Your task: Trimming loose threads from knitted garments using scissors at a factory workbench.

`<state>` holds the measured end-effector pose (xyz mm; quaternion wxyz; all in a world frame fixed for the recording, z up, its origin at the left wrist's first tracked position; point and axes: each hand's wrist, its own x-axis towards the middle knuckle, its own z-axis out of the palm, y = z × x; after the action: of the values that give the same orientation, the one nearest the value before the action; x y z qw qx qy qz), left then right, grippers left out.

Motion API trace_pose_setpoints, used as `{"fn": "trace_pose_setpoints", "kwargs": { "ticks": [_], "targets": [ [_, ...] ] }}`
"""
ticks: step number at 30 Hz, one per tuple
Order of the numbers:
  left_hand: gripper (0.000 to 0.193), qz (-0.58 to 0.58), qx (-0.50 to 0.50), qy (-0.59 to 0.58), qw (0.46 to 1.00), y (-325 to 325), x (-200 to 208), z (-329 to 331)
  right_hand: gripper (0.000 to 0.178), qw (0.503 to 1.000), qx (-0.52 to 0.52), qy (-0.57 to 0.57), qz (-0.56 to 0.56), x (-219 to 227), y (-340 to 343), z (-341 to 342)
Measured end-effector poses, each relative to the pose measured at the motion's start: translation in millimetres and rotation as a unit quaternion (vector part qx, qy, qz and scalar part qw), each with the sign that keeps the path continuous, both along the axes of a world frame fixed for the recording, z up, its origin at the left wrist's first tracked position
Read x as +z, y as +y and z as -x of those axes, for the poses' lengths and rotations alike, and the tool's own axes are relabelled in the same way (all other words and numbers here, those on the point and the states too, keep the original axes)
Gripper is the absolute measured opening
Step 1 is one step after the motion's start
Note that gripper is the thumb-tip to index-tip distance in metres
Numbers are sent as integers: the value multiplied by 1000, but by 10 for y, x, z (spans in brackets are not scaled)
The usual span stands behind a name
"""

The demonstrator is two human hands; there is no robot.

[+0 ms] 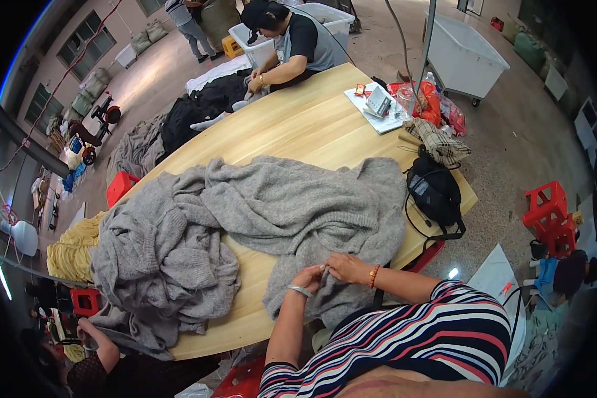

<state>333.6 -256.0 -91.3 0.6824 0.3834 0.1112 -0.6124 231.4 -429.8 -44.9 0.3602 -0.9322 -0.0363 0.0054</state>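
Note:
A fluffy grey knitted garment [312,199] lies spread and wrinkled over the near right part of the wooden table, partly hanging over the near edge in front of me. My left hand [306,278], with a silver bangle at the wrist, pinches a bit of its knit. Right beside it, my right hand [347,267], wearing a red bead bracelet, is closed on the same cloth, the fingertips of both hands nearly touching. What exactly sits between the fingertips is too small to make out. Left of this garment is a heaped pile of similar grey knitwear [162,259].
On the wooden table [305,126], a black bag [434,186], a plaid cloth [438,141] and a calculator [379,101] lie to the right. A co-worker [312,46] handles cloth at the far edge; another person's arm [103,341] touches the pile's lower left. Red stools [547,202] stand at right.

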Motion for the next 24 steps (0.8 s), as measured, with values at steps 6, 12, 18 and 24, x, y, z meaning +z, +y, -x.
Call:
{"fn": "trace_pose_setpoints", "kwargs": {
  "ticks": [6, 12, 18, 24],
  "targets": [
    [24, 33, -15, -91, 995, 99, 1, 4, 23, 1000, 21, 1, 16, -84, -64, -24],
    [28, -69, 29, -514, 854, 7, 346, 391, 23, 999, 12, 31, -38, 53, -109, -52],
    [12, -171, 13, -695, 698, -29, 337, 394, 23, 999, 26, 13, -39, 5, -131, -50],
    [13, -177, 23, -642, 746, -10, 185, 396, 21, 997, 30, 42, -53, 19, -138, -43]
  ]
}}
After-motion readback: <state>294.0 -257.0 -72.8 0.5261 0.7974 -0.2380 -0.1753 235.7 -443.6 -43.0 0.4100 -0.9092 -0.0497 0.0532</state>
